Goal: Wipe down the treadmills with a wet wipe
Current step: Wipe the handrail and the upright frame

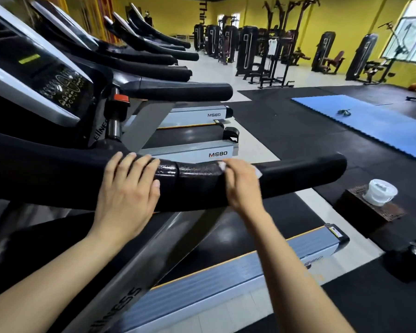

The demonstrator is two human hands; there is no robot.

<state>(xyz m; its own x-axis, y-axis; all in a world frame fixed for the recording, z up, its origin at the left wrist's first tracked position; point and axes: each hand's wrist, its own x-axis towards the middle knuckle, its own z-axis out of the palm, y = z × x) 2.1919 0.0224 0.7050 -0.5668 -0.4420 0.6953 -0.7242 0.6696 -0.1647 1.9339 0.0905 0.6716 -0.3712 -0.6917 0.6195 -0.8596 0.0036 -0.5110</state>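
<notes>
A thick black handrail (298, 176) of the nearest treadmill runs across the middle of the view. My left hand (127, 188) lies flat over the rail, fingers wrapped across its top. To its right, my right hand (243, 183) presses a white wet wipe (222, 166) against the rail; only the wipe's edges show past the fingers. The stretch of rail between my hands looks shiny and wet. The treadmill's console (41, 78) is at upper left, and its belt and grey side rail (226, 272) lie below.
More treadmills (168, 92) line up behind, going far left. A white tub of wipes (380, 192) sits on a dark box on the floor at right. A black bin (411, 260) stands at lower right. A blue mat (370, 121) and weight machines fill the room beyond.
</notes>
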